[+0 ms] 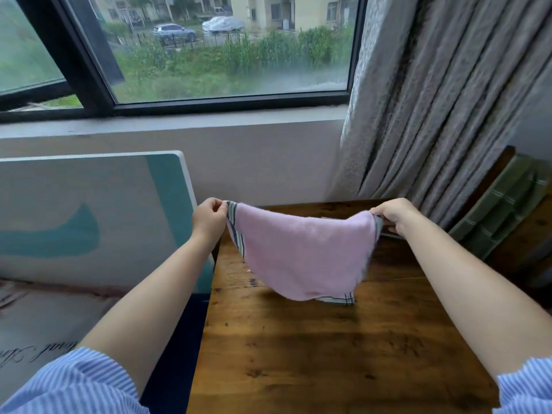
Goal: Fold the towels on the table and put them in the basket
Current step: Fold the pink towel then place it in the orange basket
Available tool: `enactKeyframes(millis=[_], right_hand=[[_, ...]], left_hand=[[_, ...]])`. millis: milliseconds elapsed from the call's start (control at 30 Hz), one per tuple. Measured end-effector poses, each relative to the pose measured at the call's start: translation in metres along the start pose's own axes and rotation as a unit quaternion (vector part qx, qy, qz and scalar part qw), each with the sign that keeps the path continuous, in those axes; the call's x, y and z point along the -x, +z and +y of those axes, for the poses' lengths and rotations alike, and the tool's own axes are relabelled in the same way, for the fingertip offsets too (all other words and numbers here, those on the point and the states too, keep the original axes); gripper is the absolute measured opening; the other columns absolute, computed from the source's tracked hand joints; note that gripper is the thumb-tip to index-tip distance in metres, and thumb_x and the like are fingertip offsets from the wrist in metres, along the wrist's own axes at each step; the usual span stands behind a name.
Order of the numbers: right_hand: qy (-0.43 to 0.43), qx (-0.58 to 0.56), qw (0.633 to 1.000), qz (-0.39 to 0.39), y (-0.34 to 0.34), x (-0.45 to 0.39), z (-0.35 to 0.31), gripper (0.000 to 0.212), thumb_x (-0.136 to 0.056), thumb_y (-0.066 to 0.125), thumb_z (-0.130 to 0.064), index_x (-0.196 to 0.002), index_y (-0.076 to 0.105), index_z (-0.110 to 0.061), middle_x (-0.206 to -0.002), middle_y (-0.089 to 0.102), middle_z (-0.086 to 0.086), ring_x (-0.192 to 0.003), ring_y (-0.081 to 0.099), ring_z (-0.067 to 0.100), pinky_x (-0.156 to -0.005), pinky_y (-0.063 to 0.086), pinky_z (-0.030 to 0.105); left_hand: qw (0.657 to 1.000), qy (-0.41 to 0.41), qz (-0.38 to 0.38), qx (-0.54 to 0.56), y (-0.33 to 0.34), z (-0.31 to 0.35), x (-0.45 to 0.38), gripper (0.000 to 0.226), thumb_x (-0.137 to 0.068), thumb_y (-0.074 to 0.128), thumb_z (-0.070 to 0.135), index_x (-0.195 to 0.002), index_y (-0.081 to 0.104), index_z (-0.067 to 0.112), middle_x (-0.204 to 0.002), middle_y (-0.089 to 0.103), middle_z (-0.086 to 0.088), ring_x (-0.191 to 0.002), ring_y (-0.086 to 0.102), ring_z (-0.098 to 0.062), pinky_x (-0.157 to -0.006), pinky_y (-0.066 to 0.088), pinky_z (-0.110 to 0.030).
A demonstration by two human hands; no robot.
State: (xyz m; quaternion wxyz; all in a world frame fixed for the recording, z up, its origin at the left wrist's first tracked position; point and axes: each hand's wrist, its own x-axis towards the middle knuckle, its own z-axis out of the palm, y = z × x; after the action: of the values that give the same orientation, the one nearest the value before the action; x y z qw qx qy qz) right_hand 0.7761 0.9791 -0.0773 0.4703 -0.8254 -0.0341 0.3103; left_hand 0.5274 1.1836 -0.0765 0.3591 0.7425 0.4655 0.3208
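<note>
A pink towel (pixel 301 252) with striped edges hangs in the air above the wooden table (pixel 328 348). My left hand (pixel 209 218) pinches its upper left corner and my right hand (pixel 392 215) pinches its upper right corner. The towel sags between them, and its lowest corner hangs just above or on the tabletop. No basket is in view.
A white and teal board (pixel 89 216) leans against the wall left of the table. Grey curtains (pixel 442 100) hang at the right. Green striped folded cloth (pixel 501 210) lies on a wooden surface at the far right. A window is behind.
</note>
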Motion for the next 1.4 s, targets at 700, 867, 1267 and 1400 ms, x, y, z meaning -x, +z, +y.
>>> enactKeyframes(millis=[700, 867, 1267, 1400], right_hand=[[-0.133, -0.176, 0.970, 0.106, 0.012, 0.005, -0.045, 0.026, -0.080, 0.054, -0.004, -0.055, 0.049, -0.013, -0.024, 0.044, -0.010, -0.035, 0.045, 0.001, -0.034, 0.027, 0.014], [-0.006, 0.036, 0.998, 0.047, 0.031, -0.005, 0.071, 0.049, -0.080, 0.069, -0.026, -0.115, 0.058, 0.007, -0.112, 0.061, 0.013, -0.096, 0.060, 0.028, -0.080, 0.047, 0.027], [0.189, 0.440, 0.874, -0.086, 0.051, 0.040, 0.242, 0.027, -0.080, 0.061, -0.017, -0.102, 0.057, -0.001, -0.099, 0.054, 0.011, -0.100, 0.058, 0.028, -0.075, 0.047, 0.030], [0.201, 0.510, 0.828, -0.120, 0.046, 0.044, 0.260, 0.015, -0.081, 0.060, -0.018, -0.086, 0.053, -0.005, -0.095, 0.053, 0.010, -0.089, 0.055, 0.025, -0.073, 0.045, 0.029]], left_hand=[[0.996, -0.073, -0.030, 0.030, -0.021, -0.012, -0.033, 0.020, -0.091, 0.050, 0.009, -0.073, 0.056, 0.003, -0.059, 0.040, 0.000, -0.058, 0.036, -0.014, -0.052, 0.028, -0.023], [0.959, -0.135, -0.218, -0.121, 0.005, -0.070, 0.025, 0.018, -0.090, 0.055, 0.019, -0.076, 0.054, 0.007, -0.082, 0.046, -0.012, -0.079, 0.040, -0.020, -0.056, 0.031, -0.027], [0.712, -0.219, -0.516, -0.424, 0.048, -0.158, 0.151, 0.041, -0.095, 0.044, 0.013, -0.133, 0.044, -0.003, -0.112, 0.052, -0.014, -0.090, 0.051, -0.022, -0.066, 0.035, -0.026], [0.682, -0.249, -0.538, -0.428, 0.042, -0.173, 0.168, 0.038, -0.097, 0.042, 0.012, -0.133, 0.041, -0.002, -0.137, 0.046, -0.016, -0.123, 0.048, -0.028, -0.095, 0.043, -0.029]])
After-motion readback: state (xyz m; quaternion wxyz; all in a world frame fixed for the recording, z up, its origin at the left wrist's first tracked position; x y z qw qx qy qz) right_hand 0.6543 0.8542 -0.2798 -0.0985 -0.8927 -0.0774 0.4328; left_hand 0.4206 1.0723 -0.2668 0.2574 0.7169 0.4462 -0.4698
